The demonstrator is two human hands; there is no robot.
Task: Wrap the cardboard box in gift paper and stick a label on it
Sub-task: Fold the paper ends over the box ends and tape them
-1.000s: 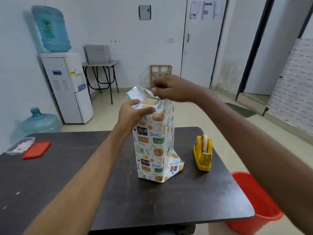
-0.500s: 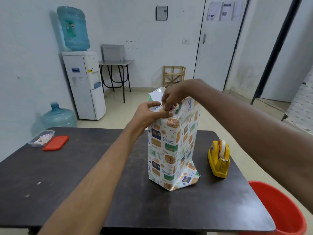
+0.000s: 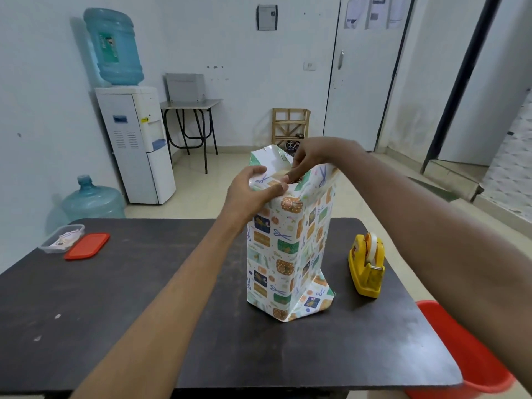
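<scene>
box point(image 3: 283, 249) upright, patterned paper point(image 3: 288, 237) (top unsealed) | left hand point(image 3: 253, 191) fingers gripping flap | right hand point(image 3: 309, 156) apparently pinching paper

Soft, even indoor light is filling the room; its source is lying outside the frame. The wrapped box point(image 3: 285, 249) and the tape dispenser point(image 3: 366, 266) are casting only faint, diffuse shadows on the dark table point(image 3: 115, 298), whose surface is giving back a dull sheen near its right edge. Wide-angle distortion is bending the door frame point(image 3: 457, 82) and stretching the forearms at the borders. Focus is staying fairly sharp, softening slightly at the corners.
</scene>
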